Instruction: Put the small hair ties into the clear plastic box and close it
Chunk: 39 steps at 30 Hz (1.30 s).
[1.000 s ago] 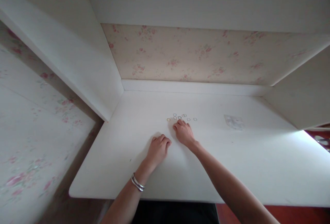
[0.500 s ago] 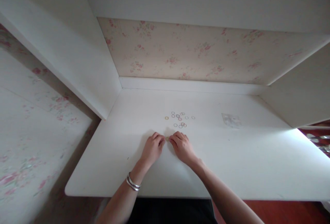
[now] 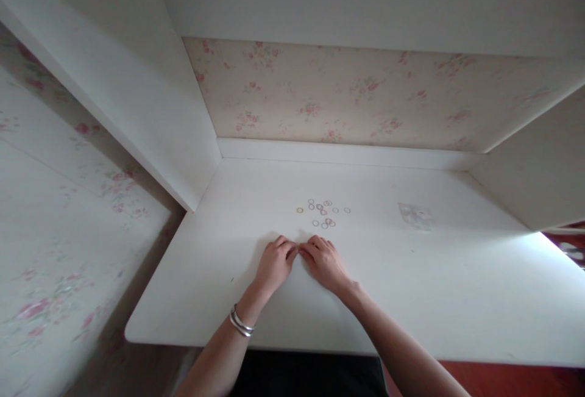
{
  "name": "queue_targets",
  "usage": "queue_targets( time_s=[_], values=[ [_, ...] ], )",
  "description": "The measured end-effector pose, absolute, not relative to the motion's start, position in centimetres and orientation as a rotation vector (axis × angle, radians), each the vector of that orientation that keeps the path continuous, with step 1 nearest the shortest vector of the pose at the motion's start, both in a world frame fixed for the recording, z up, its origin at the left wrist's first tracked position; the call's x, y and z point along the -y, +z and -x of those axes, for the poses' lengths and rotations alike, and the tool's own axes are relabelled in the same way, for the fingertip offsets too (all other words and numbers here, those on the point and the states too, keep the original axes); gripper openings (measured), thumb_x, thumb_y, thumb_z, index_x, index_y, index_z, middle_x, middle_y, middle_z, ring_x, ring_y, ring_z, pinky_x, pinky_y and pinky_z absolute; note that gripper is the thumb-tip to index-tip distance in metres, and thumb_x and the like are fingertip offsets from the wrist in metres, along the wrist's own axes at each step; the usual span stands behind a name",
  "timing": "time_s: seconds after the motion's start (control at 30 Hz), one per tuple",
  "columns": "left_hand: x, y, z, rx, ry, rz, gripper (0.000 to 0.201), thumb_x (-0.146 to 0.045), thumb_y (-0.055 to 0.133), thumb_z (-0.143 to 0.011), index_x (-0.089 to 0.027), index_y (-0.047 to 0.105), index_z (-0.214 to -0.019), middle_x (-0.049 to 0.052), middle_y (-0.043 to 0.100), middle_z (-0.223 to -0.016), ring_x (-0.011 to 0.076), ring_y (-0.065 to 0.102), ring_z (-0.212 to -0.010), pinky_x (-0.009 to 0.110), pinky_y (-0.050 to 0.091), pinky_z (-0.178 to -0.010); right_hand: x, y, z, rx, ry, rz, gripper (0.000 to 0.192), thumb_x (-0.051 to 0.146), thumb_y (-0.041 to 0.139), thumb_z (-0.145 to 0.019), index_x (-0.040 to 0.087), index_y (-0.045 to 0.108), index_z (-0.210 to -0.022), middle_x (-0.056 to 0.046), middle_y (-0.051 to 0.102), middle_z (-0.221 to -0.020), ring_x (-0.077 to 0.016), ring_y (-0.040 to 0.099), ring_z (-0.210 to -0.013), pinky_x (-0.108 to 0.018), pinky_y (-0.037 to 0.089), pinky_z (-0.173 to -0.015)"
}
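left hand [image 3: 275,264] curled | right hand [image 3: 323,261] curled, fingertips meeting | rings [image 3: 323,213] beyond

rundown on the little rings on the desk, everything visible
The rings are a loose scatter of about a dozen tiny thin loops, pale with some yellow, pink and orange, possibly elastic bands. They lie flat on the white desk, some touching or overlapping in a small clump, others apart. They sit just beyond both hands' fingertips; neither the left hand nor the right hand touches them.

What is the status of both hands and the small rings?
Left hand and right hand fingertips together on white table. Small coloured rings just beyond, untouched. Nothing between.
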<state>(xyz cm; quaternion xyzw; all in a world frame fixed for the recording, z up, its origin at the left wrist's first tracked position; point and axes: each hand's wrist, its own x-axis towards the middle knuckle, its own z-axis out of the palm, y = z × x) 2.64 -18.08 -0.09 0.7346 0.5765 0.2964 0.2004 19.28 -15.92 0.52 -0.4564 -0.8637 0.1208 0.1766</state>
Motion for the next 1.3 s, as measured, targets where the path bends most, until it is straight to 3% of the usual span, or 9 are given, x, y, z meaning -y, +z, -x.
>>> queue_targets(
  time_s=[0.27, 0.63, 0.83, 1.07, 1.3],
  values=[
    [18.2, -0.1, -2.8, -1.622, 0.873, -2.021, 0.014, -0.020, 0.050, -0.086, -0.020, 0.064, -0.089, 0.004, 0.061, -0.087, 0.0157, 0.058, -0.081, 0.030, 0.046, -0.077, 15.8, 0.2, -19.2, 2.411, 0.371, 1.272, 0.020, 0.022, 0.044, -0.093, 0.023, 0.064, -0.094, -0.004, 0.059, -0.088, -0.0156, 0.054, -0.083, -0.029, 0.039, -0.077],
    [16.6, 0.4, -2.1, -1.596, 0.996, -1.822, 0.015, -0.024, 0.050, -0.086, -0.019, 0.064, -0.085, 0.002, 0.062, -0.083, 0.0119, 0.059, -0.073, 0.024, 0.048, -0.069, 16.3, 0.6, -21.4, 2.116, 0.582, 1.244, 0.023, 0.032, 0.044, -0.092, 0.024, 0.065, -0.094, -0.003, 0.058, -0.089, -0.0133, 0.057, -0.079, -0.025, 0.045, -0.073],
    [12.4, 1.1, -2.2, -1.720, 0.864, -2.019, 0.014, -0.023, 0.051, -0.085, -0.019, 0.064, -0.087, 0.002, 0.063, -0.086, 0.0122, 0.060, -0.075, 0.024, 0.047, -0.073, 17.8, -0.5, -24.5, 1.867, 0.599, 1.380, 0.028, 0.036, 0.043, -0.091, 0.021, 0.066, -0.085, -0.004, 0.058, -0.083, -0.0118, 0.056, -0.067, -0.024, 0.045, -0.062],
    [8.5, 1.4, -3.7, -1.830, 0.602, -2.211, 0.019, -0.026, 0.051, -0.086, -0.022, 0.064, -0.100, 0.004, 0.060, -0.102, 0.0144, 0.060, -0.084, 0.025, 0.045, -0.074, 18.5, -0.5, -24.9, 1.872, 0.615, 1.377, 0.029, 0.034, 0.041, -0.091, 0.021, 0.066, -0.085, -0.004, 0.059, -0.082, -0.0113, 0.056, -0.066, -0.023, 0.045, -0.061],
    [7.8, 1.2, -4.0, -1.808, 0.451, -2.243, 0.020, -0.025, 0.049, -0.088, -0.023, 0.068, -0.088, 0.003, 0.060, -0.096, 0.0135, 0.059, -0.083, 0.024, 0.043, -0.074, 18.2, -0.5, -25.1, 1.889, 0.600, 1.370, 0.029, 0.034, 0.041, -0.091, 0.022, 0.066, -0.085, -0.004, 0.059, -0.082, -0.0112, 0.057, -0.067, -0.022, 0.046, -0.062]
  ],
)
